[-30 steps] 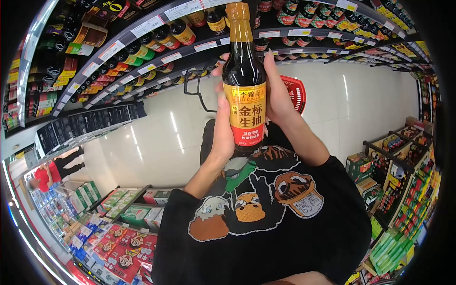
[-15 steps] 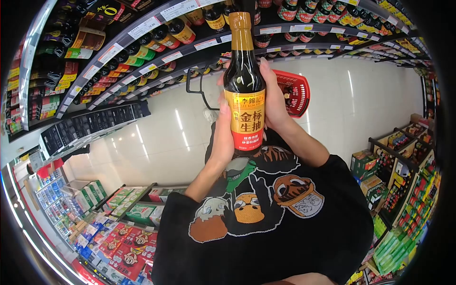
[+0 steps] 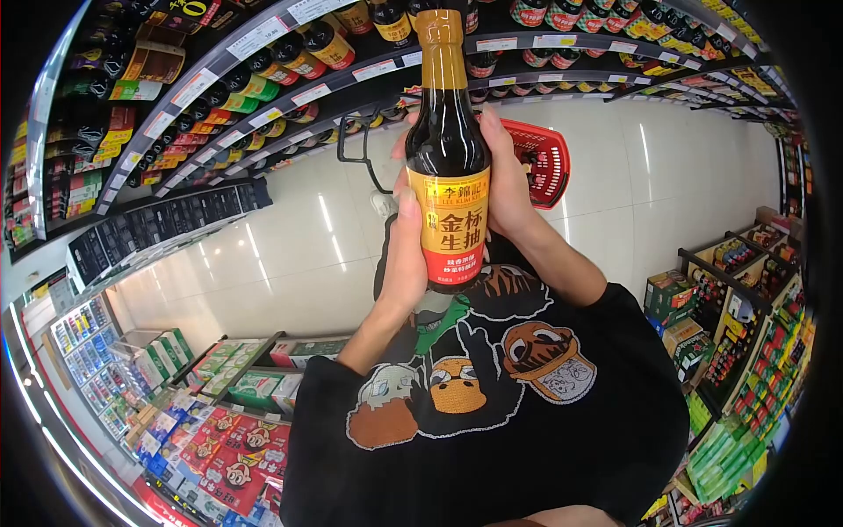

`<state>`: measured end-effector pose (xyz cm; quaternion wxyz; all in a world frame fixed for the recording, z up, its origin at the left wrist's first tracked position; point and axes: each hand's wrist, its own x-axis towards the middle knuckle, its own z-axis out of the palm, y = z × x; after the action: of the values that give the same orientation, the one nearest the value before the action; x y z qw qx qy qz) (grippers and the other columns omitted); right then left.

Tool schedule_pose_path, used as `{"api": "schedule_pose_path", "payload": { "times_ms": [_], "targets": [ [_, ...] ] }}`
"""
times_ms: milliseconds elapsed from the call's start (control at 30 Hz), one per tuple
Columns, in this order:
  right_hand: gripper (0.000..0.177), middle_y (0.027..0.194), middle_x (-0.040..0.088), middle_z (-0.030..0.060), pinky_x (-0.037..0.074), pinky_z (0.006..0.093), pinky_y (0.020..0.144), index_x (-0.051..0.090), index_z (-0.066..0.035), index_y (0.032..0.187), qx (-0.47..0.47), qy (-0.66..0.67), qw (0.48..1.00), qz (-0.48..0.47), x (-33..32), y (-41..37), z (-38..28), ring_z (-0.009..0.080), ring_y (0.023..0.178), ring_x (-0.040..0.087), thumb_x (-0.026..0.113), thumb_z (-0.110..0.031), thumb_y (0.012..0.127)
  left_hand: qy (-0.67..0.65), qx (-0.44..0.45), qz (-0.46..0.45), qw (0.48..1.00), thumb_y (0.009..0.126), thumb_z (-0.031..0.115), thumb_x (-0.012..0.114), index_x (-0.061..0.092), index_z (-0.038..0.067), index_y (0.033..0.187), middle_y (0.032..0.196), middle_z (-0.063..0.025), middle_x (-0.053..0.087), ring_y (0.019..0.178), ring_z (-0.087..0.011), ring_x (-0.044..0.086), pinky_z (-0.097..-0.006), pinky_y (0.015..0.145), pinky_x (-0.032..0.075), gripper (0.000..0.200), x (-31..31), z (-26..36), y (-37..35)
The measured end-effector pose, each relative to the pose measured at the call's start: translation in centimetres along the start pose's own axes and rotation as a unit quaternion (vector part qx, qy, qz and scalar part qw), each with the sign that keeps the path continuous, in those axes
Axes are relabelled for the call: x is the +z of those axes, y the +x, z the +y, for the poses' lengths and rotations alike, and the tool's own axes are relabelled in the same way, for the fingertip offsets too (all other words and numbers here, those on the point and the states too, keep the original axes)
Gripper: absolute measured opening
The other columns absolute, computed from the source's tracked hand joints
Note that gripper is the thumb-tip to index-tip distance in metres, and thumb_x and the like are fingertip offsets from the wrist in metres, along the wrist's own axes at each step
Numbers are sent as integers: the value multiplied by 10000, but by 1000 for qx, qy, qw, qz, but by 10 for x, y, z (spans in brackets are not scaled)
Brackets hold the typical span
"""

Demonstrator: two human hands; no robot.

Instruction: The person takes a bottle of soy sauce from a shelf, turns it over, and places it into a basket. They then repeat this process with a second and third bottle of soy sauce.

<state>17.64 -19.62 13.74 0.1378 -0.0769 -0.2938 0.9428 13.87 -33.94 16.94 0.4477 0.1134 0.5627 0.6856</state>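
Upright in front of my chest is a soy sauce bottle with a gold cap, dark contents and a yellow-and-red label facing me. My left hand is closed round its left side, thumb lying along the label's edge. From the other side, my right hand clasps the bottle, its fingers partly hidden behind the glass. Both hands hold it together.
Shelves of sauce bottles with price strips curve across the top. Behind my right hand stands a red basket with items inside. A black looped bar shows left of the bottle. Boxed goods are stacked lower left.
The bottle has shifted slightly left and looks a bit larger, its cap higher and its base lower in view. Both hands keep their hold. A person in red at the far left is out of sight.
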Motion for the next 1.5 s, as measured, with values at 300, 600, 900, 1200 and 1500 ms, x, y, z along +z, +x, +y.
{"api": "schedule_pose_path", "payload": {
  "times_ms": [300, 600, 900, 1200, 1500],
  "targets": [
    [404, 1203, 652, 23, 463, 257, 979, 554, -58, 1328, -7, 5, 996, 89, -9, 7, 4, 65, 1074, 599, 399, -364, 1114, -37, -10, -27, 999, 1091, 555, 242, 334, 59, 1529, 1263, -166, 634, 1013, -226, 700, -354, 890, 568, 668, -6, -1, 10],
    [414, 1222, 631, 35, 415, 257, 1021, 544, -24, 1336, -51, -99, 991, 80, -2, -2, -7, 73, 1109, 563, 371, -334, 1123, -40, 57, -109, 992, 1108, 489, 242, 283, 91, 1546, 1424, -129, 518, 1256, -224, 572, -384, 1054, 478, 593, -5, -2, 8],
    [427, 1150, 639, 30, 444, 263, 967, 550, -23, 1314, -54, -68, 996, 35, 2, -3, -9, 78, 1045, 572, 325, -337, 1132, 2, 55, -88, 995, 1106, 496, 238, 300, 85, 1533, 1374, -134, 546, 1186, -224, 608, -376, 1004, 508, 596, -4, -3, 7],
    [476, 1091, 679, 43, 473, 267, 937, 598, -14, 1208, -79, -142, 980, 111, 5, 3, -12, 87, 981, 607, 364, -419, 1119, 18, -48, -17, 999, 1076, 598, 184, 521, -1, 1306, 972, -173, 694, 787, -255, 721, -361, 703, 606, 726, -5, -11, 20],
    [552, 1148, 692, 142, 593, 362, 841, 536, -19, 1303, -16, -148, 980, 128, 2, 2, -3, 240, 948, 729, 272, -464, 1112, 16, -69, -29, 997, 1099, 537, 210, 455, 5, 1399, 1149, -194, 677, 942, -266, 726, -389, 864, 601, 658, -7, -9, 9]
  ]
}}
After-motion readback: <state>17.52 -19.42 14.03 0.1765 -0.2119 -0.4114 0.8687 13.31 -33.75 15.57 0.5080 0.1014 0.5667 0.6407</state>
